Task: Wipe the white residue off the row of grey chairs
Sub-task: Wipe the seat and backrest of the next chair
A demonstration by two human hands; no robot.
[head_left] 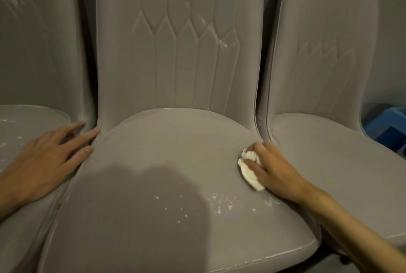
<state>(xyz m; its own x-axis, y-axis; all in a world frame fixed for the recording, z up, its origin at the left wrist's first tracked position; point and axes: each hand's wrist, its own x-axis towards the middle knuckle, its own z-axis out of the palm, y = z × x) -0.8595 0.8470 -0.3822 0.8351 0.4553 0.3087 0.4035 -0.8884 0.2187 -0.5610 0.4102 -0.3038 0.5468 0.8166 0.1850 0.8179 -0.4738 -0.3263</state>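
Three grey upholstered chairs stand side by side. On the middle chair's seat [153,163], white residue specks [217,203] lie near the front right, and more white marks [224,42] show on its backrest. My right hand [274,169] presses a crumpled white cloth [249,170] onto the seat's right side, fingers curled over it. My left hand [44,158] rests flat with straight fingers on the gap between the left chair [22,123] and the middle seat. The left chair carries white smears on its seat and backrest.
The right chair [329,152] looks mostly free of specks. A blue plastic crate [386,125] sits on the floor behind its right edge. A grey wall rises behind the chairs. My head's shadow falls on the middle seat's front.
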